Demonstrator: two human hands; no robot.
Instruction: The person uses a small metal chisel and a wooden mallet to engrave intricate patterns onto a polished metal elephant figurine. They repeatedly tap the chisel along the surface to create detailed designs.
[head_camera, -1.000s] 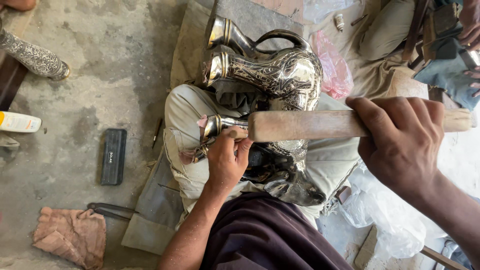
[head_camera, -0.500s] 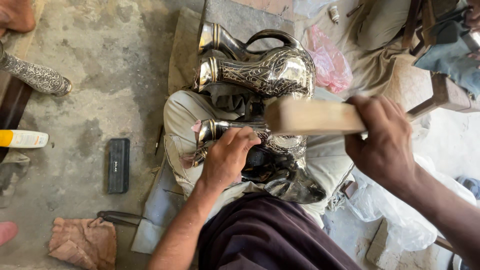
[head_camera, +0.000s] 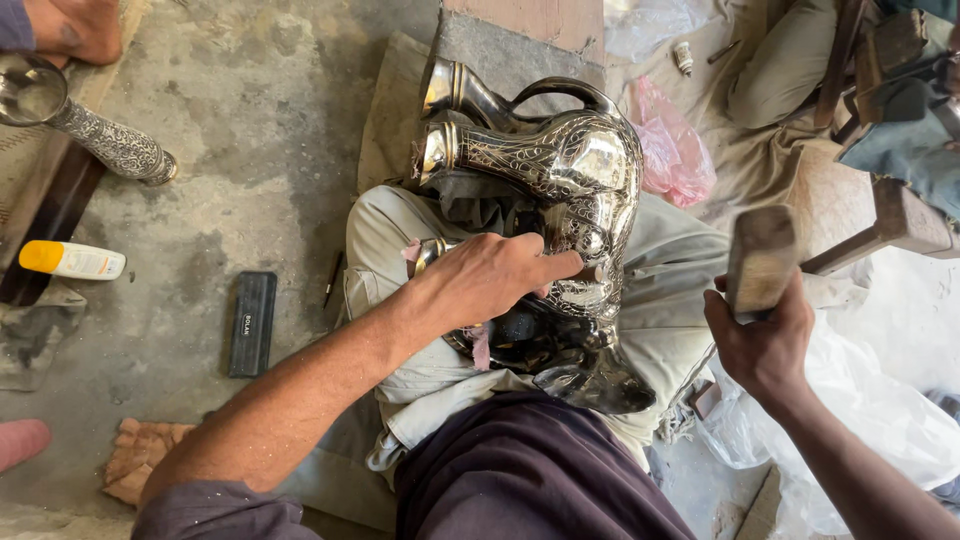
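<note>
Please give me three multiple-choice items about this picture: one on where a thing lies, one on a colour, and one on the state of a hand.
1. Where does the flat black rectangular case lie?
A. on the concrete floor, on the person's left side
B. on top of the engraved silver metal jug
C. inside the pink plastic bag

2. What colour is the cap of the small white plastic bottle?
A. green
B. yellow
C. blue

3. What is the right hand doing?
A. lying open and flat on the floor
B. holding a cloth
C. gripping a wooden mallet

Answers:
1. A: the case lies on bare grey floor, apart from the lap.
2. B: the bottle's left end is yellow.
3. C: the fingers close around the handle below the wooden mallet, while the left hand rests on the engraved silver metal jug in the lap.
</note>
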